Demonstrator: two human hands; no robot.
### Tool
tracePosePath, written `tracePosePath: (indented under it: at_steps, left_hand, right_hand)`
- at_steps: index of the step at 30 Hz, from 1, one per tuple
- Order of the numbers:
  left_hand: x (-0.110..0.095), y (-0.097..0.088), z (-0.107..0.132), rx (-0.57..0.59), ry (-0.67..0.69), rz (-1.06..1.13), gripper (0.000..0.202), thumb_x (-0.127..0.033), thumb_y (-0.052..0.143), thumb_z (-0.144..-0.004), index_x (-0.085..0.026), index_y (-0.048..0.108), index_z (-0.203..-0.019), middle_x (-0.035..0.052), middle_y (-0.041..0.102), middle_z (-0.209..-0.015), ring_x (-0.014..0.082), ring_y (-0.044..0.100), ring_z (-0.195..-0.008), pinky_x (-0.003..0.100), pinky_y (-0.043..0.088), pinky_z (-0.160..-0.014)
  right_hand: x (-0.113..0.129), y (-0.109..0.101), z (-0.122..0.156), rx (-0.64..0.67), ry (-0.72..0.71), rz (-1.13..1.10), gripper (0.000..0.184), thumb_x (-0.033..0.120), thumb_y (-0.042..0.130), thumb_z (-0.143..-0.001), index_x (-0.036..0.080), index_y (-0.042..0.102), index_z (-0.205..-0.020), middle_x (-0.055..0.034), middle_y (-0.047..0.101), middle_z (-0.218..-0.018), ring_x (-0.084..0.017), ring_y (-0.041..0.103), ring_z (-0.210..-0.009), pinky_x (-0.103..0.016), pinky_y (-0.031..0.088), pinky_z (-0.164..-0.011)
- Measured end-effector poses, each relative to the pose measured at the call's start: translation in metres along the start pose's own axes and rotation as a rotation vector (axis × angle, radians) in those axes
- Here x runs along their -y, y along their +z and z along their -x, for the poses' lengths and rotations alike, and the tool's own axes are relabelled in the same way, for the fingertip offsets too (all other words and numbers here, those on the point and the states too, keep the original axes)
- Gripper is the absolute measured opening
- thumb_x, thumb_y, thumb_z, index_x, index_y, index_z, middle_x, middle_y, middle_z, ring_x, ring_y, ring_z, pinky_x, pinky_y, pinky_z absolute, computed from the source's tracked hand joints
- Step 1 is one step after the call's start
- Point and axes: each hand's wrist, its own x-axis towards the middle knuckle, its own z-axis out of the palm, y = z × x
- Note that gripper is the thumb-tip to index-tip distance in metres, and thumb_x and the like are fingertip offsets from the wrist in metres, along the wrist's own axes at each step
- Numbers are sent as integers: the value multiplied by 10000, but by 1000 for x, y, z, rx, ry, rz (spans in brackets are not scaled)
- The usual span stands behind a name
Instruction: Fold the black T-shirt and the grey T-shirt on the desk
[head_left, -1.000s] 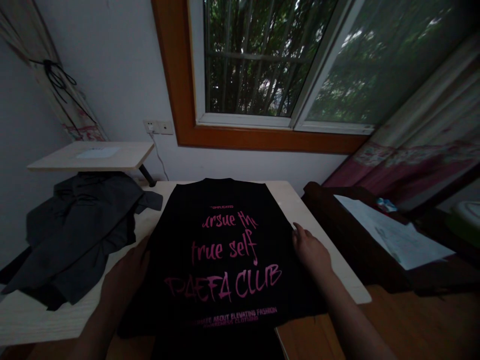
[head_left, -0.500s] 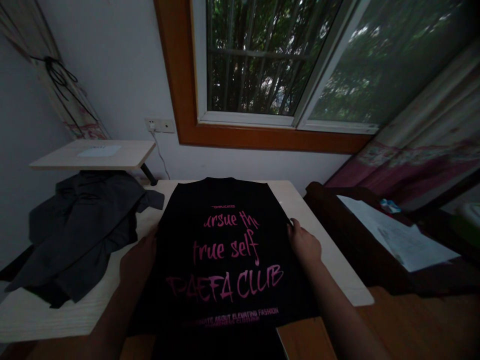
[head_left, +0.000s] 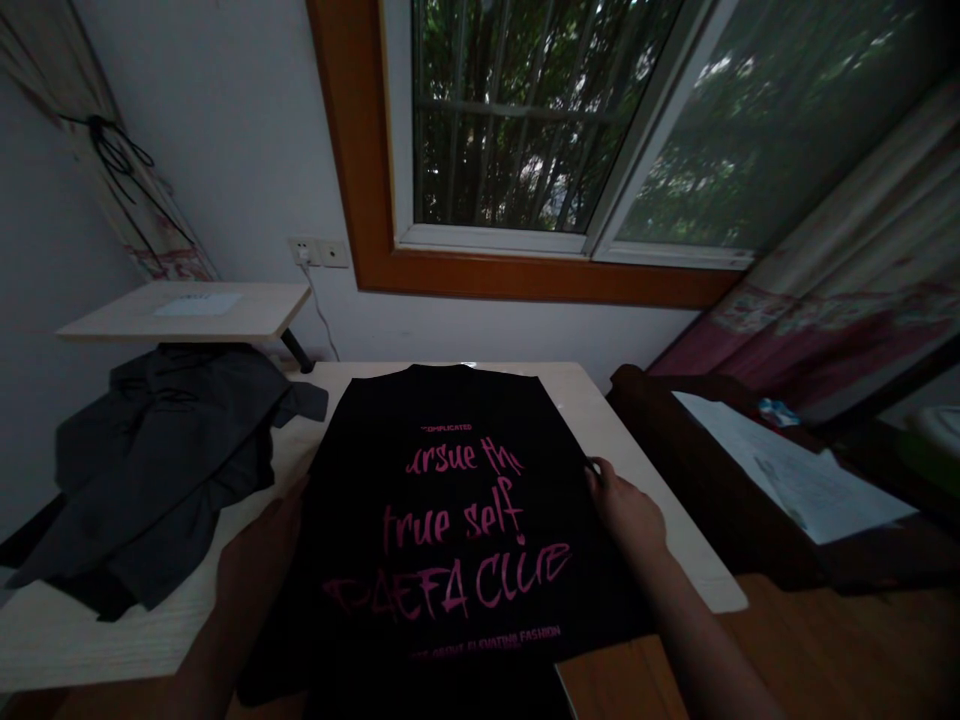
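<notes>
A black T-shirt [head_left: 450, 500] with pink lettering lies folded on the pale table [head_left: 135, 640], its lower part hanging over the near edge. My left hand [head_left: 262, 550] is at the shirt's left edge with its fingers tucked under the cloth. My right hand [head_left: 626, 510] pinches the shirt's right edge, fingers closed on the fabric. The cloth is slightly rumpled near the lower lettering.
A heap of dark grey clothes [head_left: 150, 470] lies on the table's left part. A small raised side table [head_left: 187, 310] stands behind it. To the right is a dark wooden piece of furniture [head_left: 675, 450] with papers [head_left: 787, 470]. A window [head_left: 562, 130] and curtains are beyond.
Both hands have slid toward me along the shirt's edges, pulling it nearer. The far edge has left the table's back edge and the lower print has wrinkled.
</notes>
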Motion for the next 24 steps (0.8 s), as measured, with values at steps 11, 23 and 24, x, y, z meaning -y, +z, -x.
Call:
tracePosePath:
  at_steps: [11,23,24]
  left_hand:
    - [10,9,-58,-115,89,196,456,-304,356,-1004,-202,537,-1410,96,642,-1349,228,613,-1208,362,430,-1082]
    - [-16,21,-106,-201,17,154,421,-308,363,-1023,-239,534,-1402,109,627,-1182,241,630,-1077,359,481,-959]
    - [-16,21,-108,-201,18,150,419,-309,366,-1024,-245,538,-1401,107,625,-1161,241,629,-1063,354,485,-940]
  right_hand:
    - [6,-3,-36,-2,-21,-206,484,475,271,-1068,213,593,-1317,-134,708,-1176,-266,706,-1025,-348,502,-843]
    - [43,15,-77,-139,5,-199,405,419,366,-1053,164,600,-1264,-149,722,-1127,-269,702,-984,-336,495,-771]
    - [43,15,-79,-132,1,-203,394,405,364,-1054,166,601,-1260,-148,724,-1125,-264,702,-985,-332,493,-774]
